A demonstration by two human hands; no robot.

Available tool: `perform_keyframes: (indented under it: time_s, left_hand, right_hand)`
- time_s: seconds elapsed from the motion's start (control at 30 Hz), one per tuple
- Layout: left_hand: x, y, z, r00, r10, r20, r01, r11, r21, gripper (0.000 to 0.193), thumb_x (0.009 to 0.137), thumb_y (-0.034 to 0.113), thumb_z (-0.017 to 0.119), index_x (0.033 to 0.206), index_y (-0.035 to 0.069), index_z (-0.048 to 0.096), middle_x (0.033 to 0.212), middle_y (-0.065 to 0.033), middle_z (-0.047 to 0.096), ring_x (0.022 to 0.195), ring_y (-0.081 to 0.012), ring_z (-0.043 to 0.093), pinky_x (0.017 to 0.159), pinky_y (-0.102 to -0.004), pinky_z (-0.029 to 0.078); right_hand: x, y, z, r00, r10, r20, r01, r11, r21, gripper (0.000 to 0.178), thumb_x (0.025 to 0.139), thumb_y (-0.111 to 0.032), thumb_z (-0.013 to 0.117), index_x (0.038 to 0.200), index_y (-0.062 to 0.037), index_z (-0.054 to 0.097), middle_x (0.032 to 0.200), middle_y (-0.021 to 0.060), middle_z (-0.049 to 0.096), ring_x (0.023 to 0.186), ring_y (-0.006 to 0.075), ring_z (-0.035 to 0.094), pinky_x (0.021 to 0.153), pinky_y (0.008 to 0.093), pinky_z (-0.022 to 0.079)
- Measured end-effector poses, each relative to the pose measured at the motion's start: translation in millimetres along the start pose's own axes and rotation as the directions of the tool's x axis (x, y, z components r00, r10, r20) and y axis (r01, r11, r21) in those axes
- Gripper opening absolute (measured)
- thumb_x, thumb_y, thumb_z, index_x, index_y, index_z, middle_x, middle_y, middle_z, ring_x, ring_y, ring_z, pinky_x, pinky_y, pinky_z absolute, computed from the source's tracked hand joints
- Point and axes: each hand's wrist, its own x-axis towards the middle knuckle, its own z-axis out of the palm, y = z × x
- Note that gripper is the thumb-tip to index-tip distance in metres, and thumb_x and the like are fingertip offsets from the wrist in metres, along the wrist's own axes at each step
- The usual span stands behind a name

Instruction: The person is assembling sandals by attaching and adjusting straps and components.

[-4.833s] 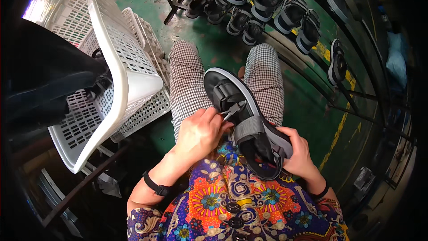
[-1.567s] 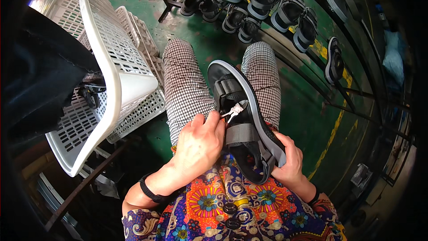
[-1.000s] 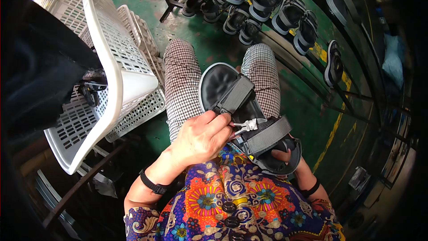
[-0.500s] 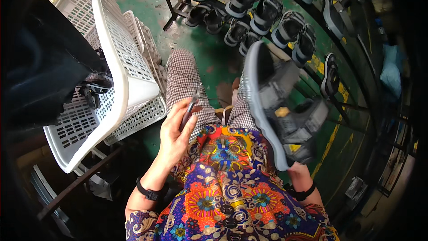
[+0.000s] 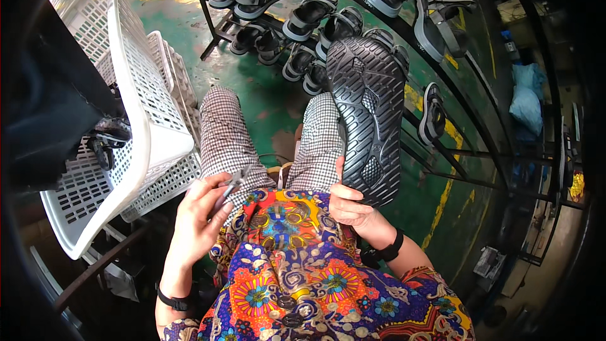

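My right hand (image 5: pixel 351 206) grips a sandal (image 5: pixel 366 120) by its lower end, above my right thigh. The sandal stands nearly upright with its black ridged sole facing me, so its straps are hidden. In my left hand (image 5: pixel 199 218), over my left thigh, is a small slim hand tool (image 5: pixel 235 184) with a dark handle and a metal tip. Its exact kind is too small to make out. The fingers are curled round it, and its tip points away from me, apart from the sandal.
On the left stands a white plastic basket (image 5: pixel 142 145) with black sandal parts (image 5: pixel 104 142) inside and black sheeting (image 5: pixel 57 95) beside it. Ahead and to the right, a dark metal rack (image 5: pixel 214 41) bears several sandals (image 5: pixel 309 16). A blue plastic bag (image 5: pixel 527 98) lies far right.
My right hand has turned the sandal from its strapped side to its sole and moved it slightly left. My left hand still holds the tool, now lower and tilted right. The whole view has shifted.
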Motion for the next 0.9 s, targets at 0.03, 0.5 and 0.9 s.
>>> perform_keyframes:
  time_s: [0.03,0.5,0.9]
  left_hand:
    - [-2.2,-3.1,1.1,0.995,-0.093,0.039,0.101,0.942,-0.321,0.019,0.077,0.003,0.063,0.094,-0.003,0.061,0.108,-0.0133,0.059,0.099,-0.0312,0.056,0.085,-0.0387,0.044]
    - [2.2,-3.6,-1.5,0.992,-0.03,0.119,0.047,0.989,-0.142,0.025,0.077,-0.003,0.059,0.102,-0.003,0.063,0.111,-0.0132,0.059,0.101,-0.0261,0.058,0.084,-0.0329,0.045]
    - [-7.3,9.7,-50.4,0.992,0.042,-0.118,-0.017,0.978,0.21,0.016,0.068,-0.01,0.058,0.083,-0.006,0.062,0.1,-0.0155,0.063,0.084,-0.0287,0.061,0.074,-0.0324,0.048]
  right_hand:
    - [-3.3,-0.7,-0.4,1.0,0.002,0.001,-0.002,1.0,0.003,0.043,0.099,-0.018,0.031,0.142,-0.0248,0.033,0.075,0.0072,0.046,0.041,0.0132,0.053,0.036,0.0239,0.035]
    - [-9.7,-7.1,8.0,0.994,0.009,-0.112,-0.029,0.983,-0.181,0.043,0.098,-0.026,0.033,0.14,-0.0176,0.035,0.074,0.0073,0.046,0.039,0.0125,0.048,0.039,0.0237,0.035]
    - [-88.1,-58.8,34.5,0.666,-0.735,-0.13,0.33,0.446,-0.832,0.049,0.093,-0.029,0.048,0.14,-0.0226,0.035,0.08,0.0051,0.05,0.048,0.015,0.047,0.048,0.0269,0.037]
